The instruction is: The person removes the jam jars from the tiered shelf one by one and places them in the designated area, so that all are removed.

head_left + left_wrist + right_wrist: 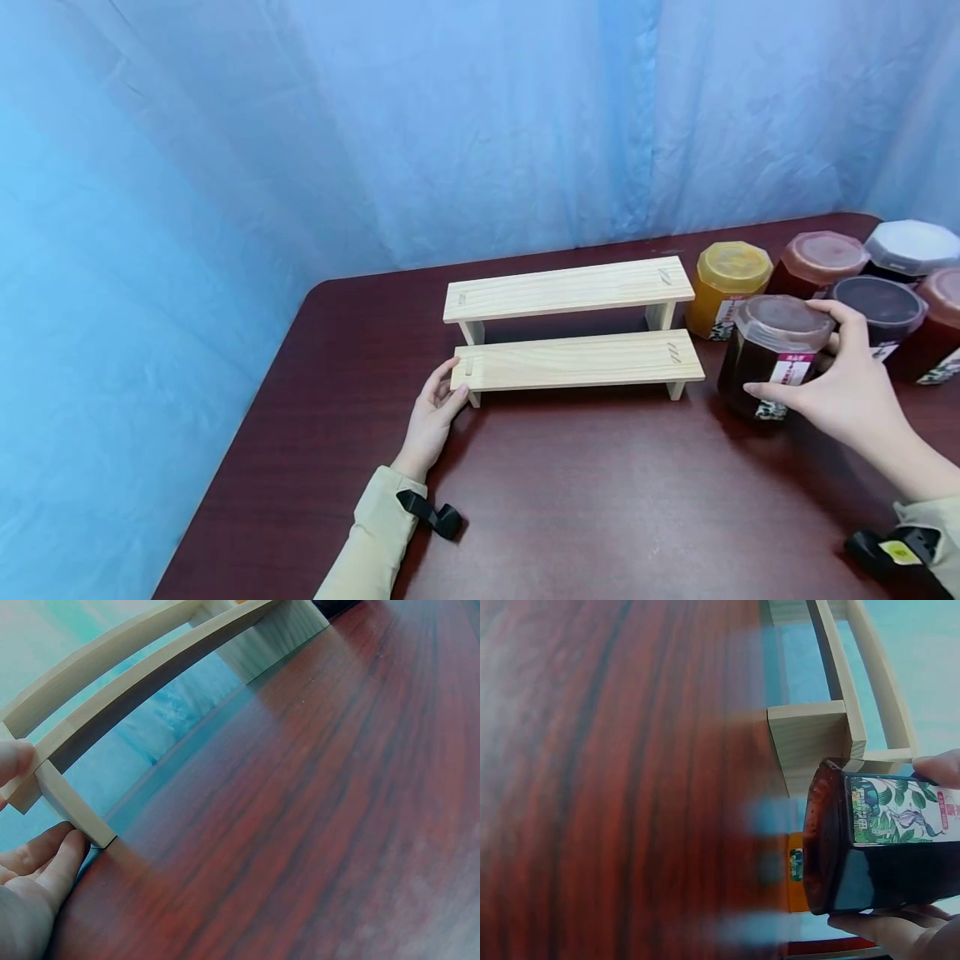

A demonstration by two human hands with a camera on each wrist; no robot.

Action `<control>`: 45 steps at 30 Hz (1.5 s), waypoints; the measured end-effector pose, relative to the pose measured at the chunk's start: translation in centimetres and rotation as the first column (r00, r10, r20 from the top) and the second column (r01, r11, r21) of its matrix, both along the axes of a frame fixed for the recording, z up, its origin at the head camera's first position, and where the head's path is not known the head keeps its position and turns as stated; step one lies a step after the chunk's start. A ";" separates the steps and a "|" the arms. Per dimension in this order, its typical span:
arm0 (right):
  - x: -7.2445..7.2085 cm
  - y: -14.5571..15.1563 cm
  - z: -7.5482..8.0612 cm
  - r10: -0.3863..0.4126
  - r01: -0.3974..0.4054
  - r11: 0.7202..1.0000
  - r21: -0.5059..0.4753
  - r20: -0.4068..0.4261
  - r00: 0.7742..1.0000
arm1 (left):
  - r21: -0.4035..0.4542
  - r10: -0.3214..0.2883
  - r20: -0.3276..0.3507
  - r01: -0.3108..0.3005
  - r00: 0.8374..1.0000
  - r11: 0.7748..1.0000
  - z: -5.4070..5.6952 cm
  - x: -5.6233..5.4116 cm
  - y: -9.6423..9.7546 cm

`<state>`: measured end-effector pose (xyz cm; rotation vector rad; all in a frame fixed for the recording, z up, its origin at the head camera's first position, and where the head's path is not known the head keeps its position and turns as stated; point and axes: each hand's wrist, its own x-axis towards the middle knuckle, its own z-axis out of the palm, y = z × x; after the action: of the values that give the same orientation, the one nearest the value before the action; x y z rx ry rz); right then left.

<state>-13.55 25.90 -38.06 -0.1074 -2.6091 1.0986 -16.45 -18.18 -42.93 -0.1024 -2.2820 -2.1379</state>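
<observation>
My right hand (862, 396) grips a dark jar (750, 367) with a frosted lid and a pink-and-white label, thumb at the front and fingers round the far side. In the right wrist view, the jar's base (826, 840) shows, raised off the table beside the shelf's leg. A pale two-step wooden shelf stands at mid-table, with a lower board (570, 362) in front of a taller upper board (562, 290). At the lower board's left end, my left hand (431, 421) pinches the wood. Its fingertips touch the short leg (79, 806) in the left wrist view.
Right of the shelf stand a yellow jar (720, 287), a red jar (817, 254), a dark-lidded jar (877, 304), a white-lidded jar (915, 246) and another red jar (941, 312), close together. Blue curtains (480, 125) hang behind the dark red table (562, 500).
</observation>
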 end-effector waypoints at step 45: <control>-0.2 0.8 0.0 0.150 -0.126 0.967 0.222 -0.096 0.984 | 0.015 0.006 -0.003 -0.006 1.000 1.000 0.1 0.1 0.0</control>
<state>-13.76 26.65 -38.03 0.1820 -2.6453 0.8301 -16.39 -18.14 -42.87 -0.0990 -2.2617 -2.1499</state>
